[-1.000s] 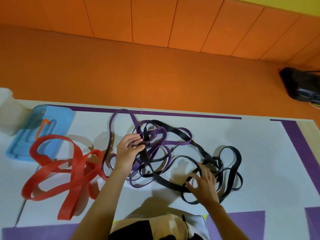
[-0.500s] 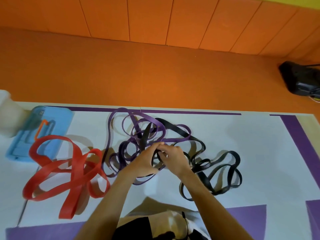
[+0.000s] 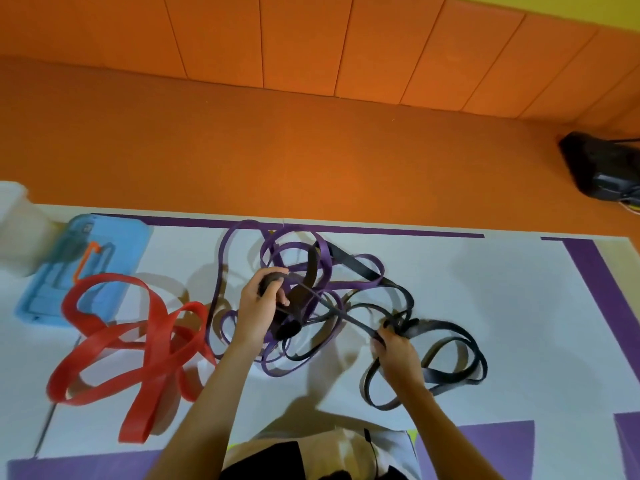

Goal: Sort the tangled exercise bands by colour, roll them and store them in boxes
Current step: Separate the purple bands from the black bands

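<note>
White mat (image 3: 485,306) with purple stripes lies on an orange floor, and a padded orange wall stands behind it. On my screen the black band (image 3: 453,374) sits in the middle and right of the mat, all mixed up with the purple band (image 3: 322,249). The left hand (image 3: 258,306) has its fingers curled round a bunch of the black band. The right hand (image 3: 398,351) grips another part of the same band, lower and to the right. I see a thin black piece pulled tight between the two hands. More black loops lie flat on the mat past the right hand. Purple loops lie under and around the left hand. The red band (image 3: 159,327) lies by itself to the left, close to the purple one; I cannot tell if they touch. A blue box (image 3: 104,244) sits at the far left, and the top red loop lies over its near corner. A white tub (image 3: 14,223) is beside it. A black bag (image 3: 599,168) rests on the orange floor, far right.
</note>
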`<state>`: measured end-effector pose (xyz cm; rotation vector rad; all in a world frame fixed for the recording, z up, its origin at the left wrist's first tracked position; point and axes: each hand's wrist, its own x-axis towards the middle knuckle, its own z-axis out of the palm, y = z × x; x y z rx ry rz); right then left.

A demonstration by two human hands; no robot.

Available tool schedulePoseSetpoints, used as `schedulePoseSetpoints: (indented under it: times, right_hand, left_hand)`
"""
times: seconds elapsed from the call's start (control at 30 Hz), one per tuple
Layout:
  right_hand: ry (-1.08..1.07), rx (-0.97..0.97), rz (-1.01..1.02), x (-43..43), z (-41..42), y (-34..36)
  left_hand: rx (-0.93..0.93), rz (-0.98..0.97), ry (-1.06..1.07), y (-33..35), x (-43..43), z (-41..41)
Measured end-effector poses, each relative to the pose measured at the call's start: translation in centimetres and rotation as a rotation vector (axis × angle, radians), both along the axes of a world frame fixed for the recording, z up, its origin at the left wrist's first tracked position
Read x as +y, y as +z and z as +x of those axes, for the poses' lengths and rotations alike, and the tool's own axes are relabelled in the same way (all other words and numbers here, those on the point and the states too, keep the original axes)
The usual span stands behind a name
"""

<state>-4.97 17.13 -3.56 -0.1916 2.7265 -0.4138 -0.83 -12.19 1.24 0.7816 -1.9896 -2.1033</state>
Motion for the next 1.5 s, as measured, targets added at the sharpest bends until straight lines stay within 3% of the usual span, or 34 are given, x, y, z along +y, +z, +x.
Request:
schedulePoseSetpoints:
  times: [0.13,0.2,0.27,0.33,0.4,0.47,0.57,0.7,0.77,0.87,0.93,1.03,1.1,1.17,1.23,1.3,1.37,1.5]
  right_hand:
    - [0.014,-0.075,-0.251,-2.6,-0.2,2.4]
    - [0.126,-0.069,-0.413,-5.6,0.1,4.0]
    - [0.281,-0.01,-0.481,-8.6,0.3,5.2]
    - [0.362,0.088,-0.587,-10.6,0.6,5.9]
    - [0.313,0.122,-0.718,-10.7,0.5,6.1]
    - [0.257,0.188,-0.705,-9.2,0.3,5.2]
    - [0.228,0.101,-0.396,-5.3,0.1,2.5]
    - [0.31,-0.287,0.003,-0.6,0.4,-0.3]
    - [0.359,-0.278,0.089,0.3,0.9,-0.9]
    - [0.39,-0.004,0.108,-0.2,1.4,-1.3]
    - [0.419,0.202,0.092,-1.9,1.4,-0.5]
    - [0.321,0.158,-0.15,-5.7,0.9,2.9]
    - [0.241,0.151,-0.299,-8.2,0.7,4.8]
    - [0.157,0.159,-0.447,-9.9,0.7,6.3]
    - [0.108,0.055,-0.584,-10.9,0.9,7.2]
    - [0.117,-0.043,-0.729,-11.2,0.8,7.6]
    - [0.176,-0.08,-0.807,-10.7,0.3,7.4]
    - [0.248,-0.028,-0.567,-6.4,-0.1,3.9]
  left_hand:
    - [-0.189,-0.098,-0.425,0.0,-0.4,-0.1]
    - [-0.276,-0.098,-0.722,0.0,1.0,0.1]
    - [-0.296,-0.13,-0.816,-0.5,3.0,0.4]
    - [-0.316,-0.207,-0.651,-1.0,3.8,0.2]
    - [-0.301,-0.227,-0.501,-1.2,3.2,0.0]
    - [-0.254,-0.176,-0.355,-1.2,1.8,0.2]
    - [-0.186,0.079,-0.122,-1.1,0.0,0.7]
    - [-0.044,0.299,0.073,0.2,-0.8,1.0]
    - [-0.004,0.369,0.133,0.6,-0.5,1.0]
    - [-0.006,0.38,0.082,0.8,0.0,1.2]
    - [-0.056,0.264,-0.116,0.5,-0.1,1.3]
    - [-0.208,0.098,-0.603,0.0,0.8,1.8]
    - [-0.264,-0.031,-0.769,-0.5,2.5,1.8]
    - [-0.248,-0.034,-0.717,-1.2,4.6,1.6]
    - [-0.257,0.063,-0.481,-1.5,5.7,0.9]
    - [-0.266,0.2,-0.275,-1.5,5.4,0.7]
    - [-0.226,0.202,-0.235,-1.4,4.1,1.1]
    - [-0.073,0.236,-0.166,-0.8,1.6,1.8]
